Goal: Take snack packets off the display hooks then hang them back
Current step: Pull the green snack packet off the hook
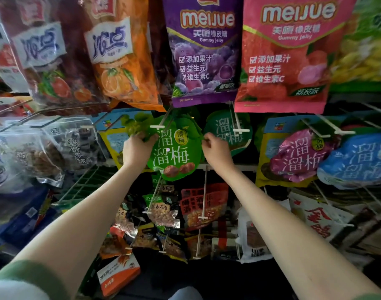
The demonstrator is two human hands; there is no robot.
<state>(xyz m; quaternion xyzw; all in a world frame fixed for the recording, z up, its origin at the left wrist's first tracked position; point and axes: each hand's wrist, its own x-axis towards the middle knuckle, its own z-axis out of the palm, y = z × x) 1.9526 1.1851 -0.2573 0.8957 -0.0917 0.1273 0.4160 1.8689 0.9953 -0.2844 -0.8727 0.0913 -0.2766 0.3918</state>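
Observation:
A green plum snack packet with white characters hangs in the middle of the rack, at a metal display hook with a white tip. My left hand grips the packet's upper left edge. My right hand pinches its upper right edge. Whether the packet's hole is on the hook I cannot tell. More green packets hang behind it on the neighbouring hook.
Purple and pink gummy jelly bags hang just above. Pink and blue plum packets sit to the right, clear nut bags to the left. Peanut packets and bare hooks jut out below my forearms.

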